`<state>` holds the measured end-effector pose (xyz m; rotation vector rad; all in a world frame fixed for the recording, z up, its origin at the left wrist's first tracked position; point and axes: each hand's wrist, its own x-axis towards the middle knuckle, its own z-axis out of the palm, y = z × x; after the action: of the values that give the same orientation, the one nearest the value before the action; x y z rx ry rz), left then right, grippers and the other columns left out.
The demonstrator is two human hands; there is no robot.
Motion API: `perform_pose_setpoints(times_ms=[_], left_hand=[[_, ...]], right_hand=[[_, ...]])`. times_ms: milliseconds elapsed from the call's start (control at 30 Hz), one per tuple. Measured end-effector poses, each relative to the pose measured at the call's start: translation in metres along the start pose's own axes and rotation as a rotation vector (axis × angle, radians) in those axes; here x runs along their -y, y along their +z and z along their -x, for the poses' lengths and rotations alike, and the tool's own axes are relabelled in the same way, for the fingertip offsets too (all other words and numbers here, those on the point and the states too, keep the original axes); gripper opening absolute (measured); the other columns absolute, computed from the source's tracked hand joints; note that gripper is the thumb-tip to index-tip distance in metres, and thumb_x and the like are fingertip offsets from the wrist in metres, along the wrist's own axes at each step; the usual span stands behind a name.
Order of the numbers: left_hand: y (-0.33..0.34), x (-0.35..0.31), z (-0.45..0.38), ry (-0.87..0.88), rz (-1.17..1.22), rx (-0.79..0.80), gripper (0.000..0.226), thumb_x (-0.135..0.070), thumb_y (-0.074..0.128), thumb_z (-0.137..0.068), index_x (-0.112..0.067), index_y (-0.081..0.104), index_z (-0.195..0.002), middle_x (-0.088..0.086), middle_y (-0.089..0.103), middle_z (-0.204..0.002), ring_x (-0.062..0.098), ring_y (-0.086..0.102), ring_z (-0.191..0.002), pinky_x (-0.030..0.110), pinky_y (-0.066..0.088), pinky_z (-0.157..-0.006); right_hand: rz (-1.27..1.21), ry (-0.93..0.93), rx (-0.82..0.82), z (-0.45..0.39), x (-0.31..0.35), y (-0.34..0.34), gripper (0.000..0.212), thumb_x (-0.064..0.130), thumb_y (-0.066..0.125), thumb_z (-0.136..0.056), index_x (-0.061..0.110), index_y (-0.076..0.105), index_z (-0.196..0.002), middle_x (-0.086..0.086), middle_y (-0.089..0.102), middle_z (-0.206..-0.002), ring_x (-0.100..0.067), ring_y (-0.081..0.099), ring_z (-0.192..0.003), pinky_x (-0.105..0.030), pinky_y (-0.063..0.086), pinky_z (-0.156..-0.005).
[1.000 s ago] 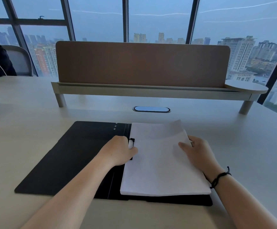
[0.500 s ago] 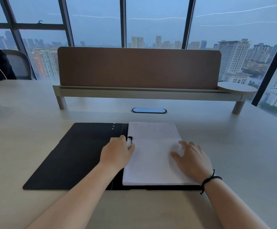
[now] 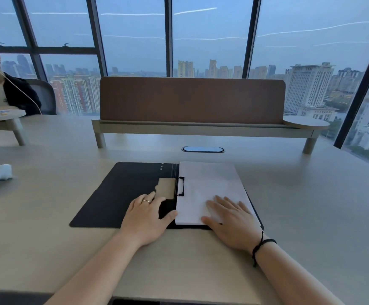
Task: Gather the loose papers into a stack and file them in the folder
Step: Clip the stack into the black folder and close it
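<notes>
the right hand (image 3: 232, 221) lies flat, fingers spread, pinning the near edge of the paper stack (image 3: 210, 190); it grips nothing. left of the stack, the left hand (image 3: 148, 214) rests open on the black folder (image 3: 117, 199). the stack sits under the clip (image 3: 180, 186). best to keep that pressure and square the edges before closing the cover.

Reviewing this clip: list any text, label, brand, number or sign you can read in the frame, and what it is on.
None can be read.
Stack of papers in the open black folder: top sheet looks blank.
Tan patch on the folder's inside cover: no print legible.
Buildings beyond the window: any signage is too small and blurred.
Clothing of the person at far left: a faint mark, unreadable.
</notes>
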<state>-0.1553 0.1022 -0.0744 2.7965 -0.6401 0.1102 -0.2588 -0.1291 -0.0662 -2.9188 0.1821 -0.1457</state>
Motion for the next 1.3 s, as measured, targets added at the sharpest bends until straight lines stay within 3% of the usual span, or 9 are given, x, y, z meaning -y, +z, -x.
perform_pose_setpoints(times_ms=[167,300,467,667,933,1033,1100,1200,1300], left_hand=[[-0.021,0.039,0.012,-0.469,-0.038,0.011,0.095,-0.087,0.025,-0.08,-0.027,0.028,-0.155,0.017,0.019,-0.166,0.044,0.014,-0.151,0.058,0.009,-0.12],[-0.033,0.073,0.017,-0.724,0.009,-0.014,0.105,-0.09,0.031,-0.073,-0.023,0.029,-0.154,0.022,0.022,-0.163,0.045,0.014,-0.149,0.059,0.01,-0.119],[-0.032,0.076,0.018,-0.693,0.0,-0.105,0.096,-0.085,0.042,-0.073,-0.024,0.038,-0.148,0.015,0.046,-0.148,0.036,0.035,-0.139,0.053,0.021,-0.115],[-0.036,0.081,0.017,-0.687,0.197,-0.289,0.073,-0.071,0.065,-0.071,-0.029,0.057,-0.13,0.016,0.055,-0.135,0.034,0.046,-0.13,0.047,0.028,-0.112],[-0.108,0.042,0.01,-0.503,0.407,-0.688,0.039,-0.045,0.067,-0.085,-0.02,0.067,-0.114,0.01,0.069,-0.116,0.037,0.063,-0.105,0.046,0.051,-0.086],[-0.142,0.005,0.002,-0.268,0.43,-0.897,0.031,-0.028,0.069,-0.087,-0.017,0.064,-0.115,0.01,0.067,-0.121,0.034,0.062,-0.107,0.041,0.05,-0.086],[-0.142,-0.027,0.0,-0.025,0.521,-0.949,0.042,-0.016,0.07,-0.087,-0.015,0.056,-0.126,0.01,0.065,-0.126,0.028,0.064,-0.103,0.033,0.048,-0.086],[-0.104,-0.079,0.002,0.19,0.706,-0.766,0.058,-0.018,0.068,-0.09,-0.015,0.044,-0.142,0.005,0.058,-0.139,0.018,0.066,-0.102,0.027,0.051,-0.088],[-0.052,-0.108,0.003,0.312,0.593,-0.326,0.069,-0.048,0.061,-0.092,-0.024,0.035,-0.151,-0.003,0.054,-0.147,0.017,0.055,-0.129,0.036,0.047,-0.103]], right_hand=[[-0.005,0.058,0.036,0.015,0.005,-0.004,0.074,0.078,0.026,-0.089,0.042,0.025,-0.154,0.014,0.016,-0.167,-0.011,0.008,-0.155,-0.04,0.004,-0.125],[-0.007,0.096,0.028,0.02,0.008,-0.005,0.077,0.081,0.025,-0.086,0.043,0.026,-0.153,0.017,0.017,-0.166,-0.011,0.009,-0.155,-0.048,0.004,-0.125],[0.01,0.116,0.039,0.02,0.009,-0.005,0.078,0.083,0.023,-0.084,0.045,0.025,-0.153,0.019,0.017,-0.166,-0.01,0.01,-0.155,-0.053,0.004,-0.123],[0.036,0.122,0.046,0.018,0.01,-0.005,0.079,0.085,0.021,-0.083,0.048,0.023,-0.152,0.022,0.016,-0.165,-0.009,0.009,-0.154,-0.054,0.005,-0.122],[0.02,0.152,0.056,0.018,0.008,-0.006,0.082,0.088,0.021,-0.08,0.049,0.022,-0.152,0.021,0.014,-0.166,-0.009,0.007,-0.155,-0.056,0.001,-0.122],[0.01,0.155,0.054,0.018,0.008,-0.004,0.084,0.089,0.021,-0.078,0.05,0.022,-0.152,0.021,0.014,-0.166,-0.008,0.007,-0.155,-0.056,0.0,-0.122],[0.008,0.153,0.05,0.017,0.007,-0.004,0.085,0.09,0.02,-0.077,0.05,0.022,-0.152,0.021,0.013,-0.166,-0.009,0.007,-0.155,-0.056,0.001,-0.122],[0.001,0.153,0.048,0.017,0.006,-0.003,0.085,0.09,0.02,-0.077,0.05,0.021,-0.153,0.021,0.012,-0.166,-0.009,0.006,-0.155,-0.056,0.0,-0.122],[0.003,0.152,0.045,0.017,0.007,-0.003,0.085,0.089,0.019,-0.077,0.049,0.022,-0.153,0.021,0.015,-0.166,-0.008,0.008,-0.155,-0.054,0.001,-0.123]])
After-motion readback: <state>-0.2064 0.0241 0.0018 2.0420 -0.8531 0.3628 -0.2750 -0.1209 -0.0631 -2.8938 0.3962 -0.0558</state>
